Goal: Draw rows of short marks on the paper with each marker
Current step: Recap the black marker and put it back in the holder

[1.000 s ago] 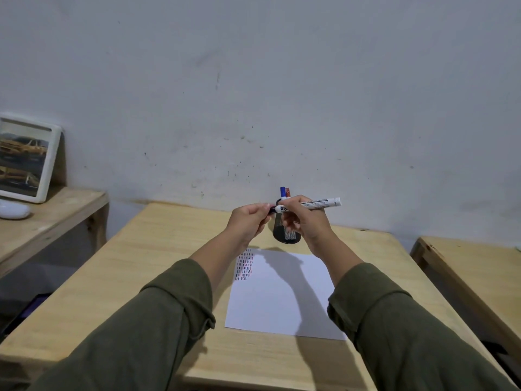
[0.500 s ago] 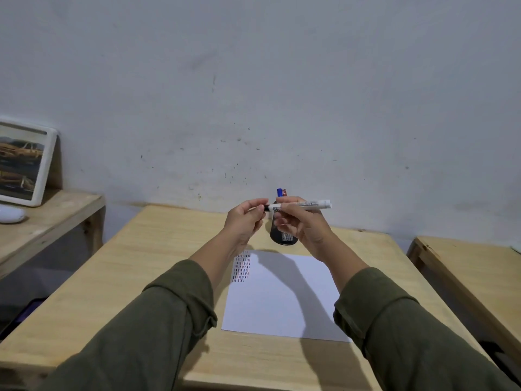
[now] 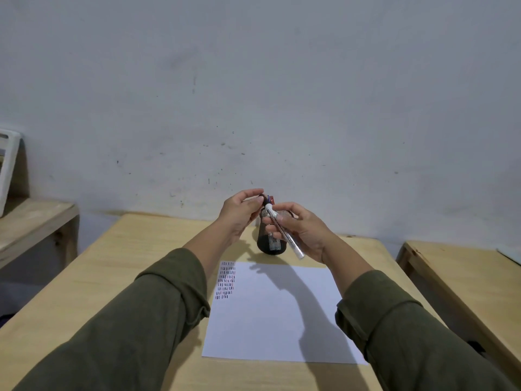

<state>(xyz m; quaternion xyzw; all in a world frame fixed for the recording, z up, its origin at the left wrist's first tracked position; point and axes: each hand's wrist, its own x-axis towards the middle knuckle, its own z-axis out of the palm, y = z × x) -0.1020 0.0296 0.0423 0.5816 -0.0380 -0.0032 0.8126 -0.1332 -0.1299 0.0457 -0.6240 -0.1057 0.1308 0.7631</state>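
My right hand grips a white marker, held tilted above the table with its tail end pointing down and right. The fingertips of my left hand pinch the black cap at the marker's upper end; I cannot tell whether the cap is on or off. Behind my hands stands a black mesh pen holder, with a blue and a red marker sticking out of it. A white paper lies on the wooden table. Several rows of short dark and red marks fill its top left corner.
A second wooden table stands to the right across a narrow gap. A lower wooden shelf on the left carries a white framed picture leaning on the wall. The grey wall rises just behind the table.
The marker has swung from level to a steep tilt, its tail now pointing down and right. My left hand stays at the capped end. My view has shifted slightly.
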